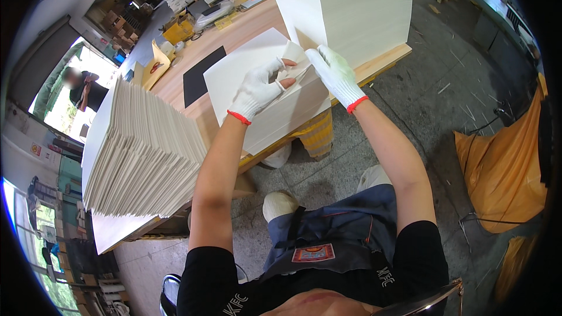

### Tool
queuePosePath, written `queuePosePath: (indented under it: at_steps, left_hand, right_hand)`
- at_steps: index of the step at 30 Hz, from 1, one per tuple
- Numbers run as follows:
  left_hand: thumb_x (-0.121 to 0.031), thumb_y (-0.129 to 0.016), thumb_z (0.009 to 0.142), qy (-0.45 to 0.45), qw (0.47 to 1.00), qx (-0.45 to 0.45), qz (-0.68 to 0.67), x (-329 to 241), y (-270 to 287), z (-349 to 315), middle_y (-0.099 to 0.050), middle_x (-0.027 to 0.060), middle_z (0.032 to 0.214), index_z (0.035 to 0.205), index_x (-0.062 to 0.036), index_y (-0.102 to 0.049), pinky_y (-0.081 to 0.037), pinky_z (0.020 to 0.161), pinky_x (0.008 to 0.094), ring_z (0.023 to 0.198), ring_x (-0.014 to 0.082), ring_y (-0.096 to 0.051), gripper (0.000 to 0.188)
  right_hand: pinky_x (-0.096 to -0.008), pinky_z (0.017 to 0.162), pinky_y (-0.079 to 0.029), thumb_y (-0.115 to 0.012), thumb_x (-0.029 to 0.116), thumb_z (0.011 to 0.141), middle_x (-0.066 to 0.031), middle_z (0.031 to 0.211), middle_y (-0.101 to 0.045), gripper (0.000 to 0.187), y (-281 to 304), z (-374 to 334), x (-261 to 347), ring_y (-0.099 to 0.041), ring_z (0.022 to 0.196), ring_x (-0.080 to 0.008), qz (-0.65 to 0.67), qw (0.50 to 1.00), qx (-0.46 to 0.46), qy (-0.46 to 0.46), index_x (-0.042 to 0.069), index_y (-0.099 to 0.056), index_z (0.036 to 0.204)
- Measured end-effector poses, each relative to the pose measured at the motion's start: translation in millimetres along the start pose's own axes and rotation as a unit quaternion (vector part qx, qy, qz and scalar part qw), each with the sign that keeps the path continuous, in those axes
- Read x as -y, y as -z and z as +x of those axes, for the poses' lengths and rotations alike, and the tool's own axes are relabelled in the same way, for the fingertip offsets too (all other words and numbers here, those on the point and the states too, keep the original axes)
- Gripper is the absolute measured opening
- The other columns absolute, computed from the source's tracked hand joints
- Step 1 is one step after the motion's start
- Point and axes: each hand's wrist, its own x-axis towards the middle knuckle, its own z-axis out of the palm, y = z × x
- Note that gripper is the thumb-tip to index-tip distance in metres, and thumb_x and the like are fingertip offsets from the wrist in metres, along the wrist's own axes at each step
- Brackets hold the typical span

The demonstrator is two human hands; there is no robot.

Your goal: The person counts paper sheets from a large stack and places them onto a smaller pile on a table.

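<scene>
A white cardboard sheet (234, 70) with a raised, folded edge lies on the wooden table in front of me. My left hand (260, 88), in a white knit glove with bare thumb and index fingertips, rests on it. Its thumb and index finger are apart beside the fold. My right hand (336, 74), in a matching glove, has its fingers pressed together at the sheet's right edge; its thumb is hidden. Just beyond the right hand stands a tall white stack of boards (363, 11). To the left is a high stack of folded white cards (146, 158).
A black sheet (202, 76) lies on the table (243, 26) left of the work. Scissors (156, 67) and a yellow box (178, 28) are farther off. An orange sack (503, 164) stands on the floor at right. A person (88, 88) is at far left.
</scene>
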Motion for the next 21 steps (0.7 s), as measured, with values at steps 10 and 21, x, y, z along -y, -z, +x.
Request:
queuePosePath:
  at_steps: [10, 21]
  left_hand:
    - [-0.013, -0.064, 0.092, -0.100, 0.963, -0.091, 0.232, -24.9, -6.3, -15.2, -0.071, 0.0146, 0.109, 0.150, -0.0203, -0.050, -0.055, 0.089, 0.0386, 0.102, 0.0273, -0.069, 0.060]
    - [-0.016, -0.056, 0.092, 0.075, 0.901, -0.121, 0.409, -44.7, 34.6, -26.3, -0.070, 0.0226, 0.094, 0.130, -0.0140, -0.058, -0.052, 0.076, 0.0548, 0.086, 0.0437, -0.069, 0.038]
  right_hand:
    - [-0.0396, 0.124, -0.025, -0.068, 0.053, 0.082, -0.0167, 0.146, -0.052, 0.075, -1.2, -34.8, 32.5, -0.038, 0.145, -0.0333, -0.394, 0.859, 0.185, 0.271, 0.006, -0.055, 0.139]
    - [-0.0400, 0.117, -0.034, -0.080, 0.037, 0.071, -0.0097, 0.129, -0.056, 0.066, -19.2, -37.3, 23.7, -0.049, 0.130, -0.0272, -0.248, 0.893, 0.082, 0.366, 0.017, -0.059, 0.131]
